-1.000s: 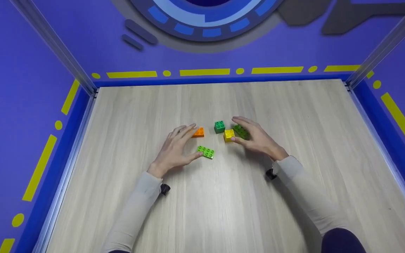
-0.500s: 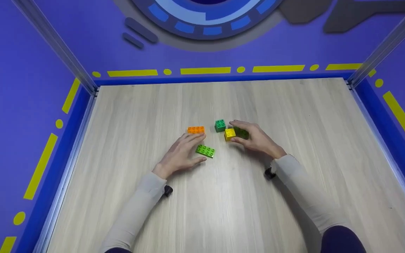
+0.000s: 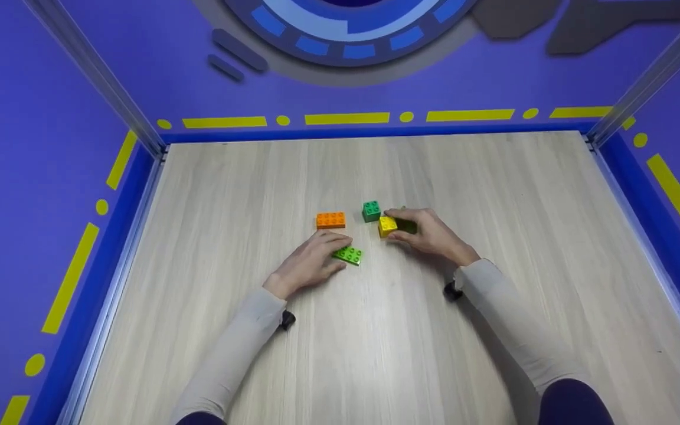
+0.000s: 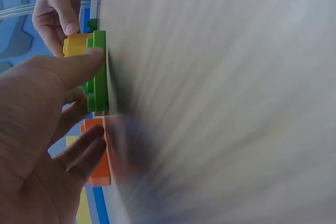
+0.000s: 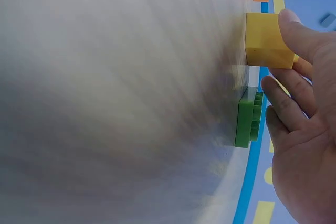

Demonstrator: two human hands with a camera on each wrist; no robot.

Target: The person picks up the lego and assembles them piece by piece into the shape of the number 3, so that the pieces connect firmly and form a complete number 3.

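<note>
Left hand [image 3: 310,262] pinches the light green plate [image 3: 349,255] on the desk [image 3: 375,342]. Right hand [image 3: 428,233], beyond it, curls round the yellow brick [image 3: 386,225]; both grips should be squared before lifting.

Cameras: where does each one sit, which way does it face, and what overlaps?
Head: above, looking forward and down at table; both hands and sleeves show.
Left wrist: by left hand, facing light green brick and orange brick; thumb and fingers show.
Right wrist: by right hand, facing yellow brick and dark green brick.
Shared: both wrist views show the yellow brick.
</note>
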